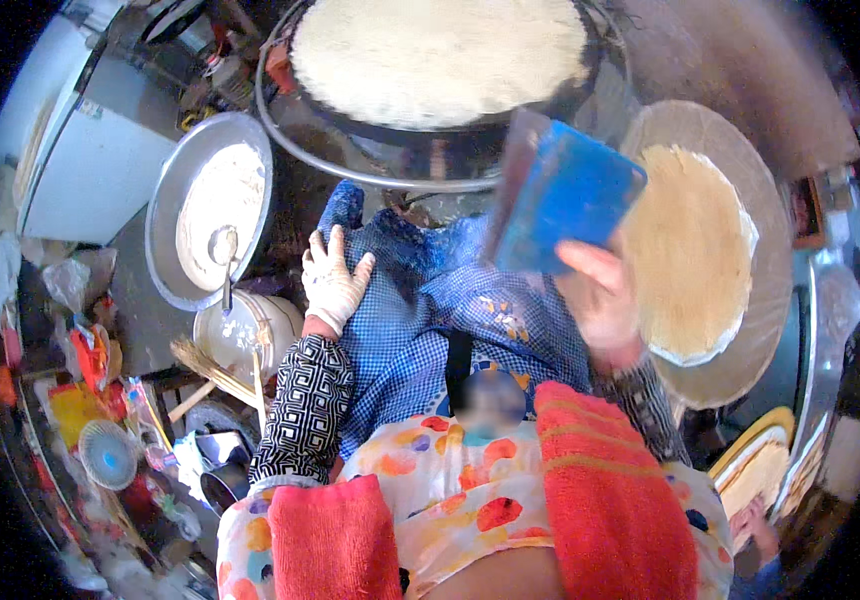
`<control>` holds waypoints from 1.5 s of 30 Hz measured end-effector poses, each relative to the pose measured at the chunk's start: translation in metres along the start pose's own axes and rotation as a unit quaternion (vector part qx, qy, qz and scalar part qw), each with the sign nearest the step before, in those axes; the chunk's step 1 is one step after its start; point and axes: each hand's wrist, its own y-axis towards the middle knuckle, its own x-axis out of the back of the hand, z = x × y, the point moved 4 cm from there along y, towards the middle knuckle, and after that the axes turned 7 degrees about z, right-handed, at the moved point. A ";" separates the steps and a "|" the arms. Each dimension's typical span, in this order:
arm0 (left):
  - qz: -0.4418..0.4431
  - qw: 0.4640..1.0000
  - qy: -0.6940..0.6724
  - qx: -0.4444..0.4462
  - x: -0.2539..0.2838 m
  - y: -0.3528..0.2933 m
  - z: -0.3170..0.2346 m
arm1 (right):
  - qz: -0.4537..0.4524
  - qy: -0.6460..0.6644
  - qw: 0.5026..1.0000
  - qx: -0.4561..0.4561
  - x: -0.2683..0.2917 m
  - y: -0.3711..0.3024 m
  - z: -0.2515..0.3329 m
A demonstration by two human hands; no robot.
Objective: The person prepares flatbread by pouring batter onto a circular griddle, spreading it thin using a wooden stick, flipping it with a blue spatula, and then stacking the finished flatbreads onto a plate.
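1. head view: right hand [605, 300] looks clamped on the blue scraper board [585, 195], thumb on its near edge; other fingers blurred, spacing can't be told.
2. board appears held up, tilted, between the griddle [380, 132] and the round tray [775, 260].
3. left hand [338, 280], white-gloved, lies on the checked apron [385, 290], fingers apart, gripping nothing.
4. pale round sheet [440, 60] covers most of the griddle; tan flatbread [690, 255] lies on the tray.
5. handling, my call: firm thumb, loose wrist, long edge level, corners up so they don't dig in.
6. edges: metal ring [420, 186] runs around the griddle; lift knuckles over it, treat the plate as hot.
7. room: best over the lap. right is tight, board overlaps the tray in view; metal basin [162, 215] and ladle [228, 255] crowd the left.
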 end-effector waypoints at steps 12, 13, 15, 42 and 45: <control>-0.034 0.999 -0.003 -0.001 0.007 0.008 0.005 | 0.013 -0.166 0.979 0.116 -0.055 0.099 -0.047; -0.039 0.999 -0.007 -0.016 0.005 0.011 0.000 | 0.022 -0.338 0.924 0.176 -0.051 0.112 -0.055; -0.021 0.999 -0.017 -0.020 0.007 0.014 -0.010 | 0.021 -0.465 0.867 0.178 -0.046 0.119 -0.112; 0.024 0.851 0.461 -0.250 0.072 0.264 0.069 | -0.004 -0.586 0.798 0.143 -0.042 0.161 -0.144; 0.113 0.894 0.376 -0.216 0.059 0.190 -0.013 | 0.004 -0.576 0.808 0.122 -0.036 0.157 -0.148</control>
